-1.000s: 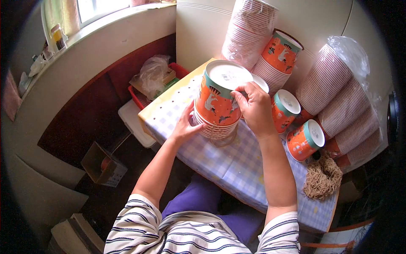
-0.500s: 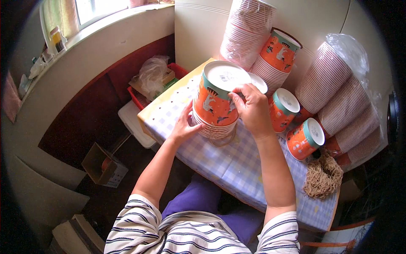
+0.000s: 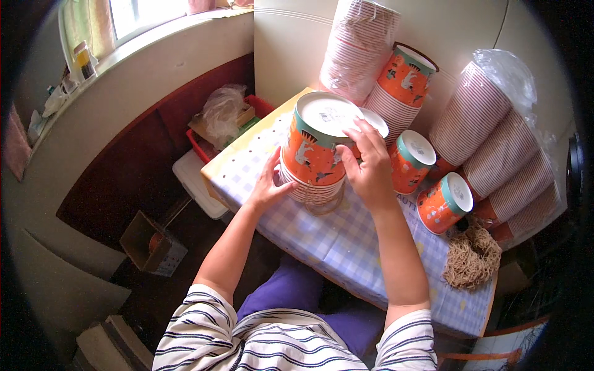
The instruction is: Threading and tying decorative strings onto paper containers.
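A stack of orange paper cups (image 3: 314, 154) stands upside down on the checked tablecloth (image 3: 346, 241), near the table's far left corner, its long axis close to vertical and leaning slightly toward the camera, the white bottom of the top cup facing up. The left hand (image 3: 270, 184) presses its palm and fingers against the lower left side of the stack, where the striped rims bunch together. The right hand (image 3: 369, 166) wraps over the upper right side, fingers curled on the top cup's base edge. Both hands are clamped on the stack from opposite sides. Just to the right lie two more orange cups (image 3: 444, 203) tipped on their sides, near a bundle of tan twine (image 3: 471, 258). Tall striped cup stacks (image 3: 495, 142) lean against the wall behind.
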